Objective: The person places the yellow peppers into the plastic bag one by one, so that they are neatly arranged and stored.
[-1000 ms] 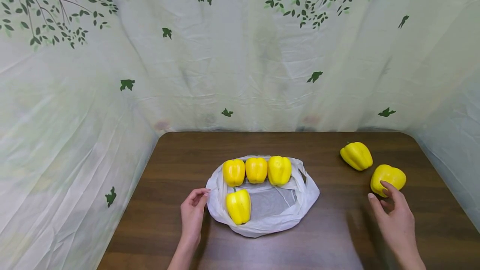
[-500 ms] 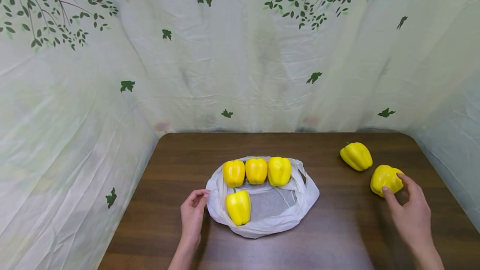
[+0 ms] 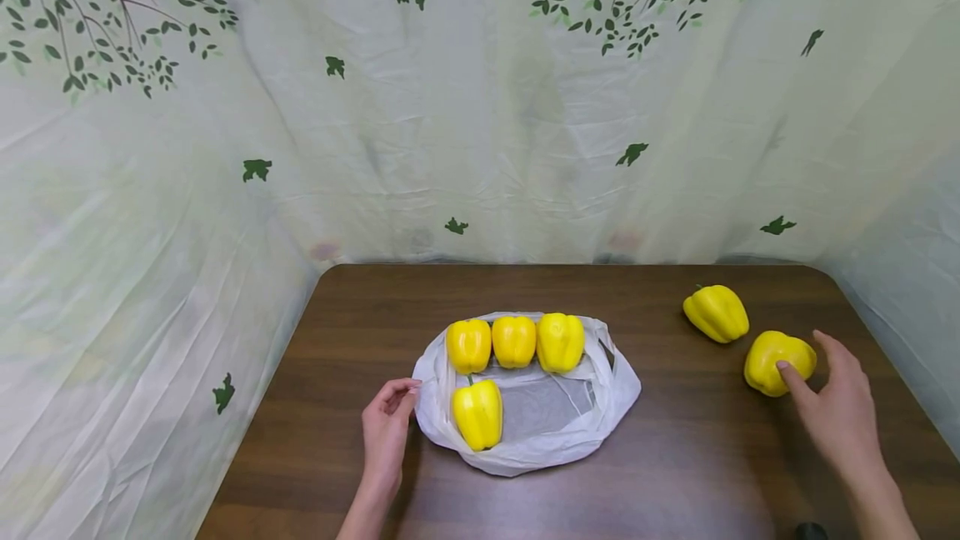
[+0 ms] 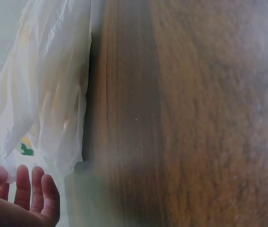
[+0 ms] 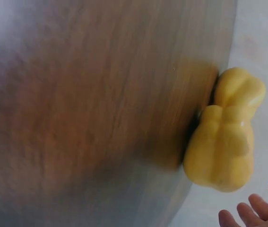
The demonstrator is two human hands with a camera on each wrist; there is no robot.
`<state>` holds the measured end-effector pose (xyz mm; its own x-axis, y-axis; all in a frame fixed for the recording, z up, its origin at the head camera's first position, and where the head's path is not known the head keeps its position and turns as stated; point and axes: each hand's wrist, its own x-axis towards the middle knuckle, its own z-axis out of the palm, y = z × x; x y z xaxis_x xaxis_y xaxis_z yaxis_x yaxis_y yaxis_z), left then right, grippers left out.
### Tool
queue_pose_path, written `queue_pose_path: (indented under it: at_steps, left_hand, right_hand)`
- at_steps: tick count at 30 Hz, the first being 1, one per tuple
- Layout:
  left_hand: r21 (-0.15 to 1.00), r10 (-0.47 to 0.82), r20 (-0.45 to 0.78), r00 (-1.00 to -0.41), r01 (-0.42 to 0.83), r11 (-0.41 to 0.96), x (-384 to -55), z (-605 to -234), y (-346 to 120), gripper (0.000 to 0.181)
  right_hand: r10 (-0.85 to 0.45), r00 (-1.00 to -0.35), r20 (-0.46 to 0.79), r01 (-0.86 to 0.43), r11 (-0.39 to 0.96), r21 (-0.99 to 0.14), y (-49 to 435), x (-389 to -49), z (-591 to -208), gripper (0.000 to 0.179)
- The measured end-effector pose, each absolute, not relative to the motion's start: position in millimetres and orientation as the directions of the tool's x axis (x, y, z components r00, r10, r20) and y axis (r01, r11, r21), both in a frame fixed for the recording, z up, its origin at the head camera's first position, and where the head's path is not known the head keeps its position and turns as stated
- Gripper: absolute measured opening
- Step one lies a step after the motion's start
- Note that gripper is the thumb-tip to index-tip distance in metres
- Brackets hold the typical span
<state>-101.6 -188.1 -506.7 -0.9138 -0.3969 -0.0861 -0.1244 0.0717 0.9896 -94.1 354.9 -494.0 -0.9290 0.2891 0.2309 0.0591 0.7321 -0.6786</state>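
The left hand [image 3: 386,432] pinches the left edge of a white plastic bag [image 3: 551,450] between thumb and finger, the bag lying on the brown wood-grain table [image 3: 637,494] with four yellow bell peppers [image 3: 477,415] in it (three in a row at the far side, one nearer at the left). The right hand [image 3: 843,407] holds nothing, its fingers spread apart just beside the nearer loose pepper [image 3: 767,363], while the farther loose pepper [image 3: 716,313] lies close behind that one on the table's right side.
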Motion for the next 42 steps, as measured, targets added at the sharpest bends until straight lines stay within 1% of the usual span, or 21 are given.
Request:
queue_pose_path:
  at_steps: [5, 12, 19, 25, 34, 39, 42]
  left_hand:
    - [0.987, -0.396, -0.092, -0.914, -0.136, 0.085, -102, -506, -188, 0.018]
    - [0.986, -0.402, -0.097, -0.911, -0.144, 0.088, -98, -509, -188, 0.017]
    - [0.985, -0.400, -0.096, -0.911, -0.146, 0.095, -98, -510, -189, 0.017]
    - [0.985, -0.401, -0.093, -0.911, -0.142, 0.094, -99, -509, -189, 0.017]
    - [0.985, -0.403, -0.092, -0.910, -0.143, 0.098, -102, -509, -189, 0.017]
    - [0.985, -0.399, -0.094, -0.912, -0.143, 0.094, -102, -509, -189, 0.017]
    - [0.984, -0.395, -0.098, -0.914, -0.147, 0.097, -102, -509, -189, 0.018]
  right_hand:
    - [0.295, -0.941, 0.163, 0.115, 0.734, -0.669, 358, -102, -494, 0.077]
    - [0.315, -0.949, 0.003, 0.221, 0.672, -0.707, 358, -106, -495, 0.090]
    - [0.336, -0.941, -0.038, 0.264, 0.661, -0.703, 359, -109, -503, 0.090]
    - [0.369, -0.921, -0.122, 0.346, 0.636, -0.690, 362, -111, -505, 0.093]
    - [0.378, -0.913, -0.152, 0.370, 0.613, -0.698, 362, -112, -507, 0.099]
    - [0.384, -0.912, -0.146, 0.368, 0.603, -0.708, 360, -111, -507, 0.098]
    - [0.373, -0.919, -0.129, 0.346, 0.600, -0.721, 359, -110, -508, 0.096]
